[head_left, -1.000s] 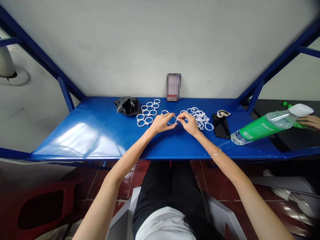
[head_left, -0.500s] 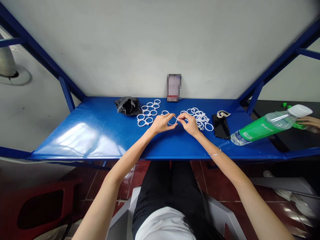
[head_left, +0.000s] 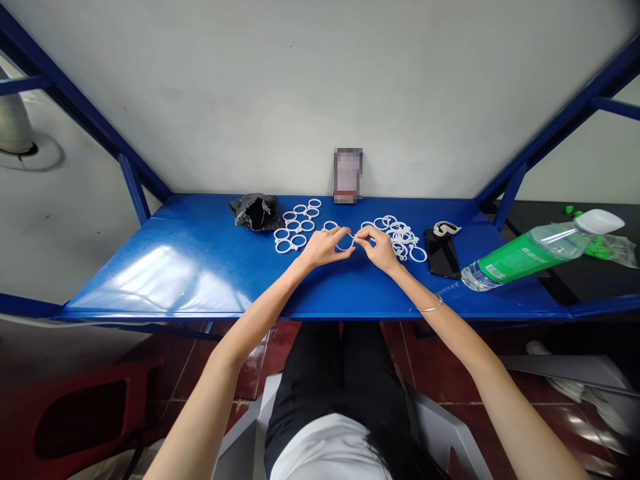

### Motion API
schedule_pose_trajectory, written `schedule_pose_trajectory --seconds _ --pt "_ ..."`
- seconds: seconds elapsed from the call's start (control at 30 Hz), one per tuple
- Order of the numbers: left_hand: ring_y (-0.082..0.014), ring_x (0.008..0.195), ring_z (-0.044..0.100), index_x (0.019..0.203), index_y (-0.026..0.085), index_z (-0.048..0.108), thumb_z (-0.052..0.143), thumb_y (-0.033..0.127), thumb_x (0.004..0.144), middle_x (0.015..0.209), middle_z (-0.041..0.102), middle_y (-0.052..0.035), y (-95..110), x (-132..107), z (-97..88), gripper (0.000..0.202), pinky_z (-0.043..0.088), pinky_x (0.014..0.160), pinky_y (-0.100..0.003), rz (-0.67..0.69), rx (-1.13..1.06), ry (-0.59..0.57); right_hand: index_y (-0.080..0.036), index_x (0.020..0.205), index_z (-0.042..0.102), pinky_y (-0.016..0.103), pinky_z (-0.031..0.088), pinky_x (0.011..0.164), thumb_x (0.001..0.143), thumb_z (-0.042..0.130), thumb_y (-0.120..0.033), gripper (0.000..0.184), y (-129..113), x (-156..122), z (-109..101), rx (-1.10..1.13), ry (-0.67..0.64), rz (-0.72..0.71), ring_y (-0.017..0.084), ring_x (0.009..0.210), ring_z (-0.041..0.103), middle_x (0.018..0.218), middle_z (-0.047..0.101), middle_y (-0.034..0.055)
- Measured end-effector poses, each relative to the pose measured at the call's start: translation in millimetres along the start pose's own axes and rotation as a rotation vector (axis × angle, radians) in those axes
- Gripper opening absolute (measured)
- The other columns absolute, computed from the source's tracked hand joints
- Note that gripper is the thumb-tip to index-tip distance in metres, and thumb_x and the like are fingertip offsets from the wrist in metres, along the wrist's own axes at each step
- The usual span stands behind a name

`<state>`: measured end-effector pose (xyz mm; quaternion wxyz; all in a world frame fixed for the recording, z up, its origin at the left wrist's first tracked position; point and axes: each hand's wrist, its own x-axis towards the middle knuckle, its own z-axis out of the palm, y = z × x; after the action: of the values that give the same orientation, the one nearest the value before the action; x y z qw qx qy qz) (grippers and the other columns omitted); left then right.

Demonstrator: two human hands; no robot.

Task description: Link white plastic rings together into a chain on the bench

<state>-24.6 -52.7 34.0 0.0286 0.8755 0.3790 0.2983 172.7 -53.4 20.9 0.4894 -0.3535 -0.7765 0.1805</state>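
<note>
Between my two hands is a white plastic ring (head_left: 345,249), raised a little over the blue table. My left hand (head_left: 325,246) grips its left side with thumb and fingers curved around it. At the ring's right edge, my right hand (head_left: 379,247) pinches a small part of it between thumb and forefinger. A separate white ring (head_left: 330,225) lies just behind my left hand. To the left, several joined white rings (head_left: 293,226) are laid out flat. A loose heap of white rings (head_left: 403,237) lies beside my right hand.
A crumpled black bag (head_left: 256,212) gapes at the left. A pixelated upright panel (head_left: 348,175) leans on the wall. On the right are a black phone (head_left: 442,255), a beige looped item (head_left: 447,229) and a large green-labelled bottle (head_left: 537,253). Blue frame bars (head_left: 515,190) flank the table (head_left: 165,267).
Another person's hand at the far right edge, near the green items, has gone out of view. My hands and the ring between them have hardly moved.
</note>
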Motion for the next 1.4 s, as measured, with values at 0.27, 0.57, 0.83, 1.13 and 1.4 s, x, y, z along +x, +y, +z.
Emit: schedule_pose_trajectory --seconds 0.27,0.57,0.83,1.13,1.4 --pt "-0.0114 0.057 0.063 0.11 0.016 0.06 0.054 0.046 0.091 0.089 0.071 -0.0066 0.8 0.2 -1.1 0.036 0.035 0.049 -0.02 0.001 -0.001 0.004 -0.022 0.079 0.06 0.035 0.052 0.069 0.093 0.058 -0.034 0.018 -1.0 -0.1 -0.5 -0.008 -0.001 -0.007 0.02 0.073 0.063 0.082 0.068 0.0045" --pt "-0.0155 0.069 0.068 0.117 0.016 0.06 0.056 0.045 0.091 0.099 0.071 -0.0087 0.9 0.6 -0.9 0.039 0.038 0.051 -0.021 -0.013 0.031 -0.015 -0.022 0.081 0.062 0.035 0.053 0.068 0.094 0.059 -0.035 0.018 -1.5 -0.2 -0.4 -0.016 0.027 -0.012 0.02 0.073 0.063 0.081 0.069 0.0044" --pt "-0.0186 0.088 0.069 0.127 0.015 0.057 0.06 0.036 0.092 0.113 0.068 -0.0108 -2.0 1.9 2.8 0.041 0.048 0.062 -0.023 0.008 0.061 0.044 -0.022 0.089 0.066 0.034 0.054 0.066 0.095 0.059 -0.039 0.019 -7.1 -0.6 -1.1 -0.068 0.076 -0.035 0.018 0.067 0.062 0.079 0.068 0.0037" --pt "-0.0155 0.083 0.067 0.131 0.016 0.056 0.062 0.04 0.093 0.109 0.069 -0.0103 -0.9 2.6 5.0 0.046 0.055 0.073 -0.026 -0.043 -0.285 0.018 -0.022 0.091 0.067 0.033 0.056 0.067 0.094 0.06 -0.04 0.02 -11.3 1.1 -2.8 -0.029 0.072 -0.023 0.017 0.07 0.065 0.082 0.071 0.0043" --pt "-0.0149 0.075 0.066 0.123 0.012 0.063 0.065 0.059 0.084 0.101 0.072 -0.01 -2.2 3.7 14.0 0.061 0.057 0.073 -0.027 -0.113 -0.544 0.061 -0.021 0.095 0.071 0.034 0.058 0.076 0.088 0.066 -0.046 0.026 -10.1 2.2 -1.6 0.151 0.031 0.122 0.019 0.08 0.069 0.093 0.074 0.0053"
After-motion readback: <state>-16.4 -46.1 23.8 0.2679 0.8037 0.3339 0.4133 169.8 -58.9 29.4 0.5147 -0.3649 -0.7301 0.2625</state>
